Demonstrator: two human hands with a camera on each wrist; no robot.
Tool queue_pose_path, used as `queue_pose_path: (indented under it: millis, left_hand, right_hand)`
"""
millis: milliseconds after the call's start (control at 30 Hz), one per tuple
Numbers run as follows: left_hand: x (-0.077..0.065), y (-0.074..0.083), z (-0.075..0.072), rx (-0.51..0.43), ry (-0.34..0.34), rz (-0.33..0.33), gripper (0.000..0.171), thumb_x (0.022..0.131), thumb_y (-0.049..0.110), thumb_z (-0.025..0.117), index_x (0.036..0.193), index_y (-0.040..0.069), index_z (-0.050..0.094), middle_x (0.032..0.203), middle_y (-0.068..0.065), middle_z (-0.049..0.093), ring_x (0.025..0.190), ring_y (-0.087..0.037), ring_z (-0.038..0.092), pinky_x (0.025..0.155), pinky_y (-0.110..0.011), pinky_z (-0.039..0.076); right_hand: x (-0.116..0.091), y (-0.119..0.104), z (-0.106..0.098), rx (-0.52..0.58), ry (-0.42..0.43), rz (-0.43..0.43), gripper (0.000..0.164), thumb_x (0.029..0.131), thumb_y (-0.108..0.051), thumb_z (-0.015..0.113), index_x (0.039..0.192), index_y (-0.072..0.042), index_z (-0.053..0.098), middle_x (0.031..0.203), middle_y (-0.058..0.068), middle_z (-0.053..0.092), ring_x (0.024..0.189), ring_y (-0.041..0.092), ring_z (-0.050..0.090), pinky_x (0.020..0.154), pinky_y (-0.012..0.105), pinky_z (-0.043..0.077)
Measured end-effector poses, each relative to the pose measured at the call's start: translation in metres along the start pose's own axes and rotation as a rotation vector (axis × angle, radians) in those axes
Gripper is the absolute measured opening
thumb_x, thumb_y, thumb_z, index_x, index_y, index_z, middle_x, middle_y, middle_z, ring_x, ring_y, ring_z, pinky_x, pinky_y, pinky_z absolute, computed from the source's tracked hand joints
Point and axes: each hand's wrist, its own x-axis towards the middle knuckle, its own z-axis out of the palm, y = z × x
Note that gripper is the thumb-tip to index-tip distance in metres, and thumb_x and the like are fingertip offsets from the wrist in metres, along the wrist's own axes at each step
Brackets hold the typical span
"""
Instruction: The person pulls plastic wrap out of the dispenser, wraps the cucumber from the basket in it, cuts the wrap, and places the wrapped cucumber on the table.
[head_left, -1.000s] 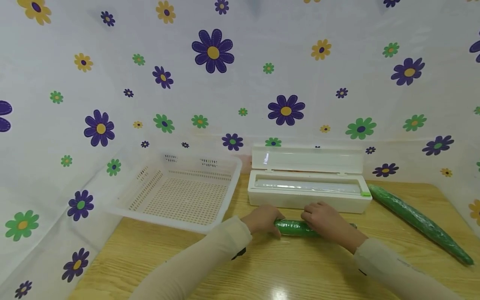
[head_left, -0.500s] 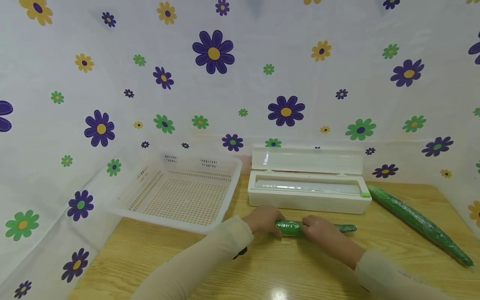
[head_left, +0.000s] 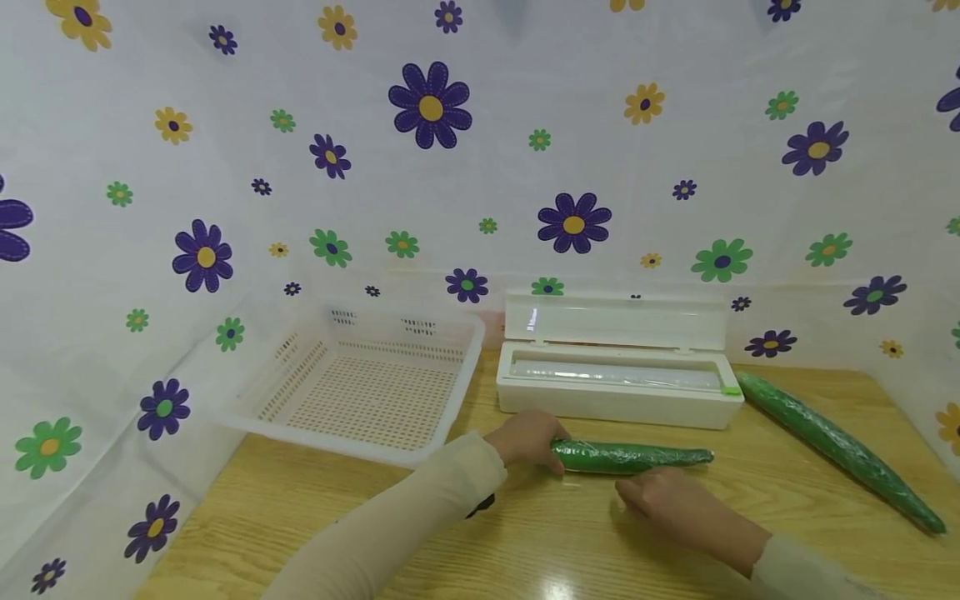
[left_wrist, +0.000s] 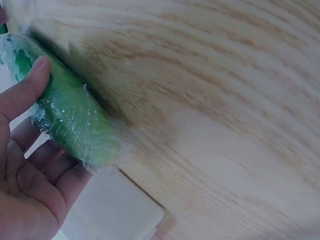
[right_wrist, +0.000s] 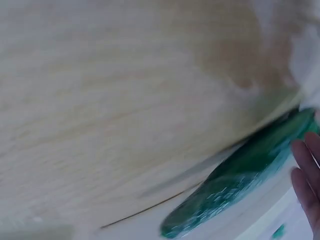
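Note:
A cucumber (head_left: 630,457) wrapped in clear film lies crosswise on the wooden table, its thin end to the right. My left hand (head_left: 531,440) grips its thick left end. In the left wrist view, the thumb (left_wrist: 31,85) lies along one side of the wrapped cucumber (left_wrist: 80,117), and the other fingers curl under it. My right hand (head_left: 671,504) is just in front of the cucumber, near its middle, holding nothing. The right wrist view shows its loosely extended fingers (right_wrist: 306,172) at the right edge, beside the cucumber (right_wrist: 235,177).
Behind the cucumber stands a white film dispenser box (head_left: 618,404), lid raised, with a roll of cling film (head_left: 615,372) inside. Another wrapped cucumber (head_left: 840,450) lies diagonally at the right. A white plastic basket (head_left: 468,375) is at the left, against a flowered curtain (head_left: 480,150).
My right hand has slid left along the cucumber, then come off it toward the front, uncovering its middle and thin end. The left hand keeps its grip in place.

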Motion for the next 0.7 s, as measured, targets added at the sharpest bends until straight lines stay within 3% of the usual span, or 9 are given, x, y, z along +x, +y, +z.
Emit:
queue_pose_path:
  millis: [100,167,233,333,467,600,700]
  left_hand:
    - [0.000,0.002,0.000,-0.007,-0.002,-0.002,0.047,0.074,0.034,0.079,0.117,0.018,0.067,0.116,0.005,0.068,0.105,-0.010,0.062,0.092,-0.021,0.048]
    - [-0.001,0.002,0.000,-0.011,-0.001,-0.002,0.047,0.074,0.034,0.079,0.117,0.017,0.067,0.116,0.005,0.068,0.106,-0.010,0.063,0.092,-0.021,0.048]
    - [0.000,0.002,0.001,-0.014,0.002,-0.001,0.048,0.074,0.034,0.079,0.117,0.017,0.067,0.116,0.005,0.068,0.106,-0.011,0.063,0.093,-0.022,0.048]
    - [0.001,0.000,0.004,-0.016,0.014,0.017,0.048,0.074,0.034,0.079,0.117,0.017,0.067,0.115,0.005,0.069,0.103,-0.010,0.063,0.090,-0.021,0.049]
    - [0.000,-0.002,0.008,-0.053,0.016,0.028,0.048,0.075,0.034,0.078,0.118,0.017,0.066,0.115,0.006,0.068,0.103,-0.008,0.063,0.090,-0.021,0.049]
    - [-0.007,0.001,0.004,-0.067,0.012,0.021,0.055,0.078,0.039,0.074,0.126,0.015,0.060,0.125,0.002,0.063,0.111,-0.012,0.060,0.095,-0.024,0.048]
    - [-0.011,0.006,-0.002,-0.078,0.084,0.030,0.058,0.081,0.041,0.070,0.130,0.013,0.056,0.128,-0.002,0.059,0.111,-0.014,0.059,0.093,-0.025,0.049]
  right_hand:
    - [0.000,0.020,0.000,0.133,0.092,0.188,0.017,0.072,-0.007,0.078,0.087,-0.008,0.069,0.077,0.000,0.066,0.069,0.012,0.063,0.061,0.026,0.053]
    - [0.002,0.034,0.002,0.261,0.048,0.318,0.021,0.073,-0.011,0.077,0.093,-0.007,0.071,0.088,0.002,0.068,0.080,0.018,0.064,0.069,0.032,0.055]
    - [0.003,0.046,0.004,0.389,-0.059,0.405,0.025,0.076,-0.017,0.076,0.099,-0.006,0.070,0.095,0.004,0.068,0.086,0.020,0.063,0.074,0.034,0.054]
    - [0.001,0.058,0.012,0.535,-0.190,0.435,0.032,0.078,-0.024,0.075,0.102,-0.004,0.069,0.099,0.006,0.069,0.090,0.022,0.063,0.075,0.033,0.053]
    - [0.000,0.062,0.016,0.582,-0.263,0.419,0.038,0.078,-0.030,0.074,0.106,-0.004,0.068,0.104,0.008,0.070,0.094,0.022,0.064,0.078,0.032,0.052]
    - [0.002,0.062,0.016,0.594,-0.278,0.417,0.041,0.078,-0.032,0.074,0.107,-0.004,0.068,0.105,0.008,0.070,0.096,0.023,0.064,0.079,0.033,0.052]
    - [0.001,0.063,0.017,0.596,-0.270,0.409,0.043,0.077,-0.034,0.074,0.107,-0.003,0.068,0.105,0.009,0.070,0.095,0.023,0.064,0.079,0.033,0.052]
